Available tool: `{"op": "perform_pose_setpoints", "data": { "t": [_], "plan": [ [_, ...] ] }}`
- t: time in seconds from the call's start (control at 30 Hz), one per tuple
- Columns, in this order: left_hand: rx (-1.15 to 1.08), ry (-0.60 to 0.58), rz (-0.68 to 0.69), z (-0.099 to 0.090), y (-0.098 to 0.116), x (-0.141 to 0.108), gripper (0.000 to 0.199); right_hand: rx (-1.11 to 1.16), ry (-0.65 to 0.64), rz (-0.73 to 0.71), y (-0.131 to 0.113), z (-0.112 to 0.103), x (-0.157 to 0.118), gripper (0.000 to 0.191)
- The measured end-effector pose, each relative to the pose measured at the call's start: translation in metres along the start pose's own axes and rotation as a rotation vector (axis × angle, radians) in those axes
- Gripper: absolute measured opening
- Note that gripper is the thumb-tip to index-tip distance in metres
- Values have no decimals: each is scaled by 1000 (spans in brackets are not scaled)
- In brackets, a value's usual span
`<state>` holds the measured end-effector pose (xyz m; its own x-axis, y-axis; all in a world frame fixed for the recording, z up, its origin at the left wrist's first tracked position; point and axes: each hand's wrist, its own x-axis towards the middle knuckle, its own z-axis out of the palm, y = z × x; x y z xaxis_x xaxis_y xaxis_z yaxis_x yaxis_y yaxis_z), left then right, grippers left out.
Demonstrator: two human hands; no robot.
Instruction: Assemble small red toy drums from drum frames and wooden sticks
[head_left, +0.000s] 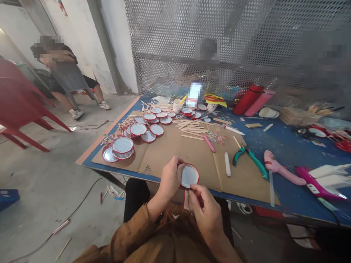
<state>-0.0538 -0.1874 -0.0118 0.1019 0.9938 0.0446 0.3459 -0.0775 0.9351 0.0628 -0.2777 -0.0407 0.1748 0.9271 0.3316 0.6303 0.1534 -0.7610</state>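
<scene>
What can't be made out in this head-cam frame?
Head view only:
The left hand hides the left part of the red-rimmed round mirror and its back.
The right hand's fingertips cover the rim where they meet it, so any small piece there is hidden.
The upright screen is pixelated and unreadable.
The red-and-white pieces are cut off by the right edge.

my jacket [161,237] is a rusty brown cloth, loose and creased, its left sleeve [131,230] gathered in soft folds above my bare left hand [171,177] and right hand [205,213]; below it i wear plain black trousers [135,193].
</scene>
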Motion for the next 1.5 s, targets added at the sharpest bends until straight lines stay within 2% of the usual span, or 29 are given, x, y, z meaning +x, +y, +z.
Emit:
{"op": "perform_pose_setpoints", "data": {
  "t": [0.1, 0.2, 0.37, 0.57, 0.8, 0.87, 1.0, 1.1, 1.2, 1.27, 1.4, 1.5],
  "plan": [
    [-1, 19, -1, -1, 1, 0, 7, 164, 4, 191, -4, 15, -7, 21],
    [-5, 24, -22, -1, 2, -1, 6, 310, 8, 302, -11, 21, -7, 24],
    [-13, 75, -55, -1, 1, -2, 4, 360, 19, 322, -19, 22, -6, 20],
    [-22, 83, -58, 1, 0, -2, 4, 431, 55, 362, -14, 24, -12, 21],
    [-22, 122, -45, 2, -3, -4, 5, 558, 15, 446, -19, 18, -17, 25],
    [-19, 115, -43, 2, -3, -5, 5, 643, 30, 507, -21, 17, -17, 25],
    [-24, 116, -19, 2, -4, -5, 5, 950, 17, 660, -21, 18, -20, 26],
    [-63, 131, -15, 2, -7, -3, 7, 1033, 110, 715, -17, 14, -29, 27],
    [-89, 122, 16, 3, -9, 0, 8, 917, 144, 667, -13, -1, -31, 25],
    [-81, 105, 52, 2, -10, 0, 6, 748, 116, 536, -12, -14, -24, 24],
    [-103, 45, 85, 0, -11, -2, 8, 264, 86, 208, -12, -29, 15, 27],
    [-128, 4, 90, -3, -12, -3, 13, 92, 23, 83, -12, -23, 44, 27]
  ]
}}
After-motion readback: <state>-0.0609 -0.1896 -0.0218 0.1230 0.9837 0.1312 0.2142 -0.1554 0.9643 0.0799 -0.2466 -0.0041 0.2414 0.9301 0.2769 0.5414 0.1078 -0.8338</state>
